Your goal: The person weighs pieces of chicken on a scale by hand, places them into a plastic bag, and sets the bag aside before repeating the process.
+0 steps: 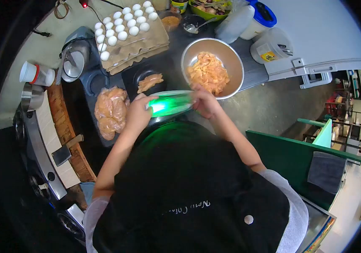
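Both hands hold a clear plastic bag [175,102] stretched between them, with a green glow on its left part. My left hand [139,113] is closed on the bag's left end. At the bag's right end, my right hand [205,103] has its fingers closed on the plastic. Just beyond the bag, a piece of raw meat [149,83] lies on a black plate [140,74]. A metal bowl [240,71] of sliced raw meat [209,72] stands beyond my right hand. Left of my left hand is a plastic bag of raw meat [111,110].
Stacked egg trays [147,45] with white eggs [133,30] stand at the back left. A metal pitcher [74,63] is further left. Behind the bowl are plastic containers [271,46] and a green bowl [218,17]. A cleaver [61,155] lies at the left by the stove [50,175].
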Available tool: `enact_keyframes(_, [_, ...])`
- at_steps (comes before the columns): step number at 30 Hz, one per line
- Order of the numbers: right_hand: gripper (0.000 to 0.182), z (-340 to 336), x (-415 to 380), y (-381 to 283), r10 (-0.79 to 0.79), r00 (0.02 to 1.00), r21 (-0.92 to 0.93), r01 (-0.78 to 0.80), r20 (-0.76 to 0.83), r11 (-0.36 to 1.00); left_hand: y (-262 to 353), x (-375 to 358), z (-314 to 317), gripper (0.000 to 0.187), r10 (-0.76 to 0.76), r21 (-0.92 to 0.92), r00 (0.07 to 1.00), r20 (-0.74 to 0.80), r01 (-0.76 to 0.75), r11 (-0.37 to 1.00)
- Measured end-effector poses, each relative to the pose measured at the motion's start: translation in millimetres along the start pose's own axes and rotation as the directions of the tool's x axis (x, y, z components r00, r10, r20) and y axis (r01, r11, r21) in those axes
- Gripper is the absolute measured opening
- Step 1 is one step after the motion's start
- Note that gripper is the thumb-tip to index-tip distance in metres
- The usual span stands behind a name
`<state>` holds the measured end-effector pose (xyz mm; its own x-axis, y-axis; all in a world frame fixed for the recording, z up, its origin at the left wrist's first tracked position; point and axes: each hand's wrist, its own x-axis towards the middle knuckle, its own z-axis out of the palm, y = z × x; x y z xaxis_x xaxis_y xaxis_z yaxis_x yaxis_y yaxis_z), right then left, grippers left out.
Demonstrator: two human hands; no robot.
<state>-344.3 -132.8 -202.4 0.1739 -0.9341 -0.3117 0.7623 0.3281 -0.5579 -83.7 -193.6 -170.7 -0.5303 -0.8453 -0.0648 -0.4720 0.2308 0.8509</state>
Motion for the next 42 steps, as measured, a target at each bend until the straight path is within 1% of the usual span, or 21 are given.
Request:
enact_keyframes(1, [0.018,4.7,-2.3,-1.1,-0.021,0.999,-0.097,0.017,-0.036,0.995,-0.4,-0.9,4.6,0.035,0.022,0.072,0.995,-0.099,-0.015,0.997])
enact_keyframes(3, [0.02,9.0,-4.5,-5.6,-0.039,0.997,-0.195,0.026,-0.066,0.981,5.2,-3.9,11.1,0.04,-0.067,0.035,0.993,-0.094,0.071,0.997])
enact_keyframes(4, [0.022,8.3,-5.0,-8.1,-0.135,0.989,-0.718,0.052,-0.059,0.694,12.5,-5.6,11.8,0.043,-0.004,0.127,0.994,-0.107,0.017,0.992])
enact_keyframes(5, [0.023,8.7,-5.3,-10.6,-0.211,0.977,-0.986,0.04,0.006,0.161,18.1,-6.6,14.4,0.047,0.061,0.22,0.991,-0.115,-0.034,0.975])
enact_keyframes(6, [0.023,15.6,-5.0,-10.4,-0.32,0.942,-0.995,0.099,0.097,-0.012,20.5,-7.6,19.7,0.047,0.056,0.221,0.991,-0.121,-0.028,0.975])
enact_keyframes(10, [0.02,19.0,-3.3,-25.5,-0.39,0.867,-0.949,0.258,0.311,-0.184,36.9,-9.7,28.9,0.055,0.003,0.228,0.991,-0.132,0.027,0.973])
enact_keyframes(13, [0.027,-7.6,20.0,-64.3,-0.356,0.895,-0.961,0.273,0.269,-0.04,29.8,-14.8,27.1,0.054,-0.102,0.228,0.98,-0.171,0.141,0.964])
enact_keyframes(15, [0.03,-48.9,51.9,-81.6,-0.285,0.958,-0.996,-0.046,-0.024,-0.07,24.2,-25.7,22.6,0.055,-0.082,0.247,0.914,-0.397,0.193,0.95])
enact_keyframes(16, [0.03,-69.1,62.0,-75.4,-0.272,0.962,-0.997,-0.036,-0.014,-0.074,20.9,-28.8,17.4,0.055,-0.07,0.228,0.911,-0.406,0.175,0.958])
enact_keyframes(18, [0.024,-91.5,81.2,-65.4,-0.24,0.94,-0.906,0.132,0.244,-0.401,21.6,-34.2,6.0,0.055,-0.103,0.187,0.892,-0.439,0.203,0.961])
enact_keyframes(21, [0.023,-94.3,97.7,-52.2,-0.07,0.954,-0.799,0.203,0.292,-0.566,24.2,-45.8,-1.3,0.052,-0.064,0.189,0.847,-0.528,0.19,0.963])
enact_keyframes(23, [0.022,-87.0,104.5,-50.5,-0.061,0.981,-0.858,0.132,0.186,-0.496,41.7,-51.3,-12.3,0.052,-0.249,0.06,0.826,-0.506,0.322,0.945])
enact_keyframes(25, [0.021,-82.7,109.0,-53.7,-0.057,0.995,-0.901,0.05,0.082,-0.432,34.5,-57.6,-15.1,0.056,-0.223,0.107,0.836,-0.501,0.315,0.943])
enact_keyframes(27, [0.019,-82.8,108.8,-59.2,-0.056,0.997,-0.806,0.012,0.056,-0.592,32.7,-62.7,-16.7,0.059,-0.39,-0.323,0.792,-0.47,0.257,0.911])
enact_keyframes(28, [0.019,-95.0,110.9,-59.9,-0.054,0.997,-0.805,0.014,0.057,-0.592,31.0,-64.4,-18.8,0.059,-0.391,-0.323,0.791,-0.471,0.258,0.911])
enact_keyframes(30, [0.018,-122.3,114.8,-61.2,-0.276,0.961,-0.952,-0.102,-0.019,-0.29,25.7,-69.5,-25.7,0.062,-0.437,-0.465,0.788,-0.434,0.219,0.858])
enact_keyframes(35, [0.019,-99.7,82.8,-90.1,-0.468,0.879,-0.987,-0.143,-0.091,-0.077,21.9,-73.6,-44.5,0.06,-0.379,-0.41,0.791,-0.48,0.18,0.894])
enact_keyframes(38, [0.018,-96.3,65.7,-104.6,-0.599,0.792,-0.985,-0.011,-0.113,0.171,5.7,-75.1,-55.5,0.06,-0.3,-0.262,0.801,-0.518,0.185,0.947])
enact_keyframes(39, [0.018,-89.8,60.5,-108.5,-0.604,0.788,-0.985,-0.015,-0.118,0.172,-0.7,-75.1,-58.4,0.061,-0.259,-0.175,0.812,-0.524,0.194,0.965])
enact_keyframes(41, [0.014,-79.9,49.0,-116.5,-0.646,0.757,-0.971,0.076,-0.092,0.227,-10.4,-76.2,-59.8,0.06,-0.264,-0.237,0.823,-0.502,0.163,0.958])
enact_keyframes(42, [0.015,-61.2,38.3,-121.6,-0.647,0.755,-0.991,-0.032,-0.108,0.128,-13.1,-76.7,-61.5,0.059,-0.273,-0.298,0.83,-0.486,0.136,0.945])
